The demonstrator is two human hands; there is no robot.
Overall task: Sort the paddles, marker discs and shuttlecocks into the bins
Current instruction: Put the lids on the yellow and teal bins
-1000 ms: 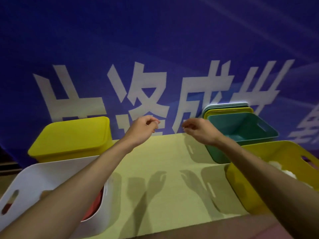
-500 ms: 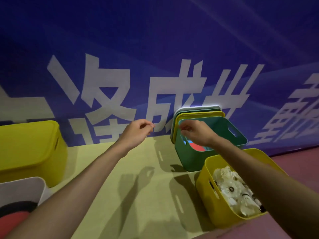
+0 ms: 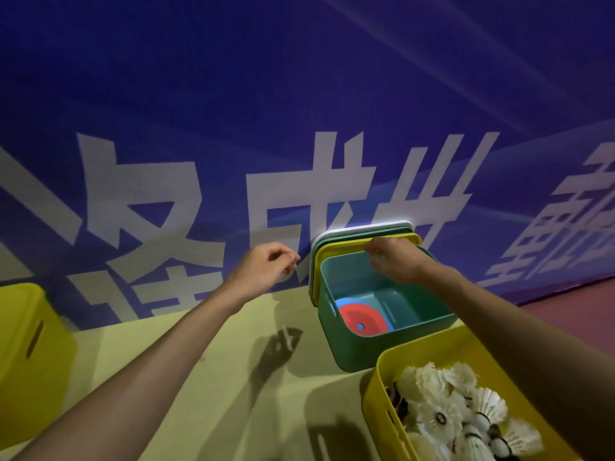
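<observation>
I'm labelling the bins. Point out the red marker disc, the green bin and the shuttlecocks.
red marker disc (image 3: 362,314): head view, flat top face.
green bin (image 3: 352,351): head view, near outer wall.
shuttlecocks (image 3: 439,417): head view, one white feather skirt.

large white chinese characters (image 3: 259,211), "成" among them, on the blue banner (image 3: 299,78)

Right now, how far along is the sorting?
Looks nearly done: discs lie in the teal bin and shuttlecocks fill the yellow bin. In hand: the right hand is at the stacked lids behind the teal bin; the left hand holds nothing. Left: probably lidding the bins. No paddles are in view.
</observation>
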